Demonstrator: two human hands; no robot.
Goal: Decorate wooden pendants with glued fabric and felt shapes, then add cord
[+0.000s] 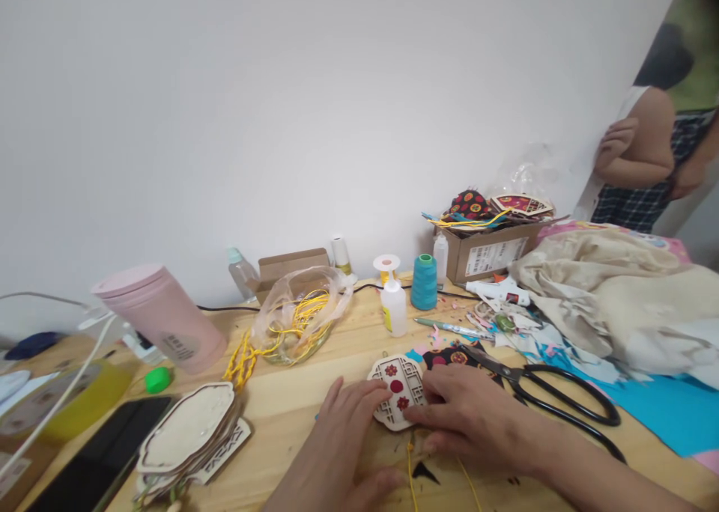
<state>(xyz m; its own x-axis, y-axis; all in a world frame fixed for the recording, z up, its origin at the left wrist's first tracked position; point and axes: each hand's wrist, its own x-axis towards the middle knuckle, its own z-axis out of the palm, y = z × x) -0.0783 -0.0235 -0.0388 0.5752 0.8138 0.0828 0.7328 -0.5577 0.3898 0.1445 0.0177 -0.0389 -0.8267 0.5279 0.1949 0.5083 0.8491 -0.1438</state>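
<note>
A pale wooden ornament [396, 373] with cut-out lattice sides, red flowers and a red dot lies on the table between my hands. My left hand [351, 437] rests its outstretched fingertips on the ornament's left edge, thumb spread apart. From the right, my right hand [472, 415] presses its fingers together on the other edge, covering part of it. Yellow cord [412, 474] trails below the ornament toward me. Black-handled scissors [567, 396] lie just beyond my right hand, beside dark patterned fabric [449, 356].
At left are stacked wooden plates [188, 426], a phone [101, 452] and a pink tumbler [162, 317]. Farther back stand a glue bottle [394, 310], blue thread [424, 284] and a cardboard box [483, 254]. Cloth [629, 295] heaps at right. A person [640, 145] stands behind.
</note>
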